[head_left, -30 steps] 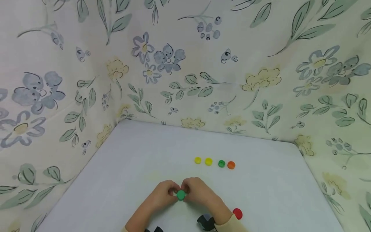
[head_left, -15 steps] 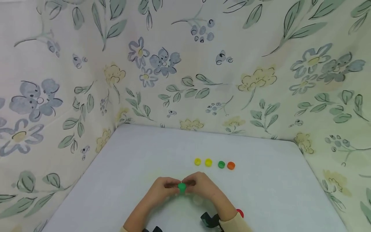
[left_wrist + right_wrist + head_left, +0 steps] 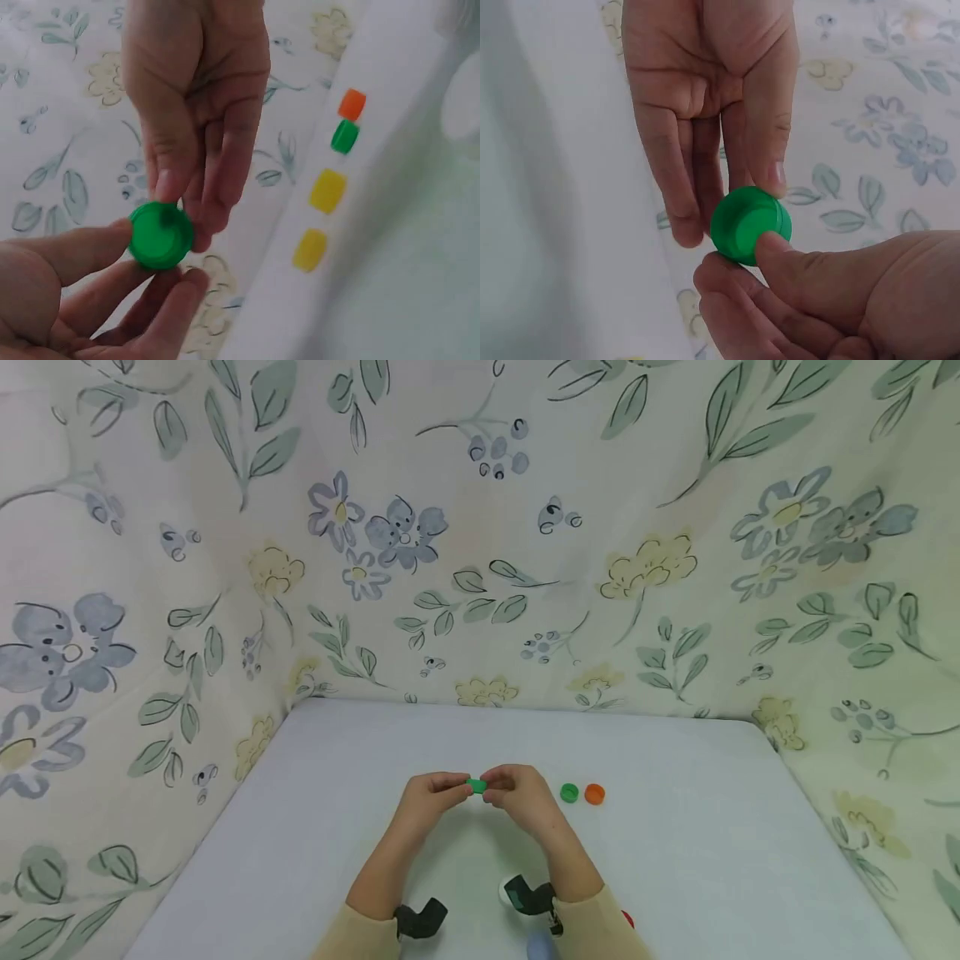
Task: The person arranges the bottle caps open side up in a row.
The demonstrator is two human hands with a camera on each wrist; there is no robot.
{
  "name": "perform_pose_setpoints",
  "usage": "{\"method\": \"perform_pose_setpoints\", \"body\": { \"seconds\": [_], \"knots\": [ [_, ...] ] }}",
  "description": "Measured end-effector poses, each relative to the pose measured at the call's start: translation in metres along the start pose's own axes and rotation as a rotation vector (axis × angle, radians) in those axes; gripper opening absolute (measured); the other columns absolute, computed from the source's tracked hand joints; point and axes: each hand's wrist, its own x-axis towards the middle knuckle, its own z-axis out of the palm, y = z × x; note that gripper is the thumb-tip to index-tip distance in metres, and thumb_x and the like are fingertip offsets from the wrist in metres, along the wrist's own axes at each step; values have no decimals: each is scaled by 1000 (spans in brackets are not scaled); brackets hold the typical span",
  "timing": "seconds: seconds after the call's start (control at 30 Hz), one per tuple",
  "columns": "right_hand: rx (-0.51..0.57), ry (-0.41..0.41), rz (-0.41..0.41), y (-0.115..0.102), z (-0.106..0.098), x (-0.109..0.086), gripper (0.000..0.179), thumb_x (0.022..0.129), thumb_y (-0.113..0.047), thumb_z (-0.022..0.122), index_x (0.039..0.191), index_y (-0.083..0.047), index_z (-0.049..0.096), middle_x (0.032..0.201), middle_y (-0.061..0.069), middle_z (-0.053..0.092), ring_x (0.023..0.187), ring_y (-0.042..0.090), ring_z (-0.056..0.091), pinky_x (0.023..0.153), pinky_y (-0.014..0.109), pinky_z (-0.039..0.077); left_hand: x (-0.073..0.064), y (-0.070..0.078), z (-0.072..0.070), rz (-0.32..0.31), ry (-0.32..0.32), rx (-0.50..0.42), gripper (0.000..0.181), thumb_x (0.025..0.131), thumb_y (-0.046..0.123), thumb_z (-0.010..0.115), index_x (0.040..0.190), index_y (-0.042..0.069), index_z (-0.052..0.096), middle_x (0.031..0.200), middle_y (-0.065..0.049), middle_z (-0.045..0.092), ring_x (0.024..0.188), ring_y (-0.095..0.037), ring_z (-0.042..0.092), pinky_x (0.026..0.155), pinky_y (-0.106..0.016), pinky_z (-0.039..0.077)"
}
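Observation:
Both hands hold one green bottle cap [image 3: 476, 786] up between them, above the white table [image 3: 697, 827]. My left hand [image 3: 433, 793] pinches it between thumb and fingers, which the left wrist view shows on the cap [image 3: 160, 235]. My right hand [image 3: 517, 789] meets it from the other side, thumb on the cap [image 3: 748, 223] and fingers beneath. A row of caps lies on the table just beyond: a green one [image 3: 569, 792] and an orange one [image 3: 594, 793]. Two yellow caps [image 3: 328, 190] show only in the left wrist view.
Flowered cloth [image 3: 480, 568] walls in the table at the back and both sides. A red cap [image 3: 627, 918] peeks out beside my right sleeve near the front edge. Bare table surface lies to the left and right of my hands.
Both hands have carried the green cap away from me toward the row of caps. My right hand now hides the two yellow caps in the head view.

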Motion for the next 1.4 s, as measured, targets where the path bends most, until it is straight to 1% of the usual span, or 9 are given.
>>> {"method": "perform_pose_setpoints", "body": {
  "seconds": [0.17, 0.3, 0.47, 0.6, 0.77, 0.93, 1.13, 1.27, 1.4],
  "knots": [
    [-60, 44, 13, 14, 12, 7, 15, 96, -8, 72, 111, -5, 75, 104, 3, 71, 94, 20, 67, 82, 40, 57, 3, -19, 10, -22, 120, -83, 24, 91, 18, 79, 106, -1, 77, 97, -4, 74, 93, -17, 67, 87, -37, 55],
    [-94, 91, 16, 20, 15, 14, 13, 94, -9, 74, 106, -4, 74, 101, 3, 72, 91, 19, 67, 77, 37, 57, 9, -26, 17, -9, 190, -83, 21, 92, 18, 78, 102, 0, 78, 95, -5, 73, 91, -15, 64, 83, -30, 53],
    [-124, 185, 18, 27, 19, 20, 7, 93, -13, 76, 96, -7, 73, 86, 1, 71, 78, 15, 65, 68, 32, 54, 15, -29, 24, -12, 226, -85, 22, 93, 17, 77, 106, -1, 78, 104, -9, 74, 93, -15, 66, 81, -26, 55],
    [-143, 224, 4, 29, 22, 22, 7, 93, -13, 76, 90, -7, 75, 85, 2, 72, 76, 15, 65, 66, 31, 54, 17, -29, 28, -16, 212, -60, 22, 95, 13, 75, 111, -2, 76, 113, -13, 72, 98, -19, 67, 81, -27, 56],
    [-167, 159, 38, 29, 25, 22, 12, 90, -9, 78, 100, -1, 75, 90, 5, 72, 83, 19, 66, 72, 34, 57, 18, -32, 32, -61, 200, 3, 23, 94, 6, 71, 114, -5, 74, 115, -16, 71, 101, -23, 66, 81, -30, 56],
    [-199, 78, 79, 29, 26, 20, 34, 90, -10, 78, 120, 5, 70, 99, 9, 71, 91, 23, 66, 79, 39, 58, 17, -33, 33, -82, 202, -15, 33, 94, 4, 68, 124, -9, 67, 121, -20, 69, 112, -30, 64, 90, -37, 56],
    [-182, -16, 128, 23, 24, 17, 58, 90, -14, 78, 140, 7, 56, 116, 15, 69, 103, 28, 65, 89, 45, 56, 15, -30, 34, -92, 176, -61, 36, 96, 4, 65, 131, -7, 62, 131, -21, 64, 119, -34, 62, 98, -42, 53],
    [-199, -91, 151, 17, 21, 11, 60, 91, -17, 79, 141, 5, 55, 127, 19, 66, 117, 34, 63, 96, 50, 53, 14, -28, 36, -105, 171, -73, 36, 97, 6, 63, 132, -5, 61, 132, -19, 64, 119, -32, 62, 99, -42, 52],
    [-288, -193, 125, 13, 21, 7, 57, 91, -22, 79, 139, 3, 59, 135, 19, 63, 126, 36, 58, 102, 54, 48, 15, -27, 38, -135, 216, -59, 33, 98, 7, 61, 129, -1, 64, 128, -14, 65, 117, -29, 62, 99, -43, 51]
  ]
}}
